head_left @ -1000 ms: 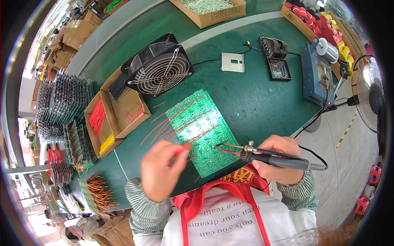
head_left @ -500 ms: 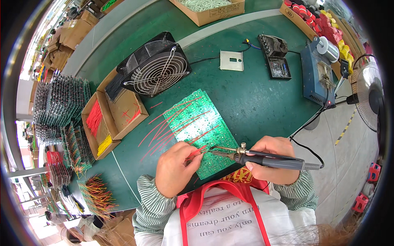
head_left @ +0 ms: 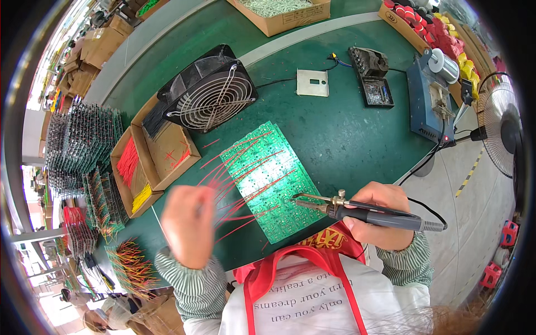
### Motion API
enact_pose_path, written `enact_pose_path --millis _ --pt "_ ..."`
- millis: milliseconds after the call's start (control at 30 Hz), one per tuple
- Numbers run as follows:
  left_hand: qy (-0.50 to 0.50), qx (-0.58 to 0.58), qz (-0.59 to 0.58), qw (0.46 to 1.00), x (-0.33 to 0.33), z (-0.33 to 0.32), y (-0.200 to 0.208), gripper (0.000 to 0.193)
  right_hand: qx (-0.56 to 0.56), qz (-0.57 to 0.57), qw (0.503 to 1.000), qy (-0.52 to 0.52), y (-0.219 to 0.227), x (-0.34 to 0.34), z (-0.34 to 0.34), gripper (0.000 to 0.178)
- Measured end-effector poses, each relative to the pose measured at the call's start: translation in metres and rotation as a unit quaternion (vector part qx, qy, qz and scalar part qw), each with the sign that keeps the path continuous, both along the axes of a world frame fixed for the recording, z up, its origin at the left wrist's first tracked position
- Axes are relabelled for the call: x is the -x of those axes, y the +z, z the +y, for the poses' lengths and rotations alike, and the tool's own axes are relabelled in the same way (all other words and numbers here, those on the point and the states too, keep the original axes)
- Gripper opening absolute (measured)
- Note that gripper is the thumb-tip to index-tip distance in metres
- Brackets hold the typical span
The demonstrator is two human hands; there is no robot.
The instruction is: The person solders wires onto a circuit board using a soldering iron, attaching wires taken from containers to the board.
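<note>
A green circuit board panel [head_left: 262, 173] lies on the table in front of me, seemingly stacked on another. Several red wires [head_left: 245, 172] run across it and hang past its left edge. My right hand [head_left: 385, 215] is wrapped round a soldering iron [head_left: 385, 218] with a dark handle and a thin metal tube along it. Its tip [head_left: 298, 201] sits over the board's right part. To the left of the board is my left hand [head_left: 190, 226], smeared by motion; its fingers and anything in them cannot be made out.
A cardboard tray [head_left: 167, 178] holds red and yellow wires at left, behind it a black fan [head_left: 215, 95]. Wired boards [head_left: 131, 265] and stacked boards [head_left: 84, 148] stand farther left. At right are a blue solder station [head_left: 427, 100] with a solder spool [head_left: 444, 64] and a black box [head_left: 377, 92].
My left hand has left the board and moved left toward the wire tray. The soldering iron has shifted slightly right, with its tip lifted from where the left hand's fingers were.
</note>
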State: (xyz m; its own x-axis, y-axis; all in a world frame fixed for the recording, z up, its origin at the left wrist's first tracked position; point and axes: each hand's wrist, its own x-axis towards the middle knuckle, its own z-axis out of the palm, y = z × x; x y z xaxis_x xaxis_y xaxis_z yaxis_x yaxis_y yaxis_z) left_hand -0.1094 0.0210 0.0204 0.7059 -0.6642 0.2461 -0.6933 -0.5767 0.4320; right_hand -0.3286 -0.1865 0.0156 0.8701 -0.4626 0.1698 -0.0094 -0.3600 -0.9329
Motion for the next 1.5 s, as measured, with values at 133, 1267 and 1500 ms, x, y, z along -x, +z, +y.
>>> enact_pose_path --millis 133,1267,1500 --pt "-0.067 0.036 0.005 0.997 0.011 -0.01 0.007 0.006 -0.007 0.008 1.0 -0.01 0.002 0.004 0.0 0.015" --pt "0.045 0.051 0.052 0.996 0.007 -0.021 0.007 0.005 0.014 0.009 0.999 -0.046 -0.001 0.02 -0.012 0.016" --pt "-0.164 0.022 0.177 0.97 0.048 -0.051 -0.016 0.008 0.01 0.023 0.997 -0.071 0.005 0.024 -0.013 0.016"
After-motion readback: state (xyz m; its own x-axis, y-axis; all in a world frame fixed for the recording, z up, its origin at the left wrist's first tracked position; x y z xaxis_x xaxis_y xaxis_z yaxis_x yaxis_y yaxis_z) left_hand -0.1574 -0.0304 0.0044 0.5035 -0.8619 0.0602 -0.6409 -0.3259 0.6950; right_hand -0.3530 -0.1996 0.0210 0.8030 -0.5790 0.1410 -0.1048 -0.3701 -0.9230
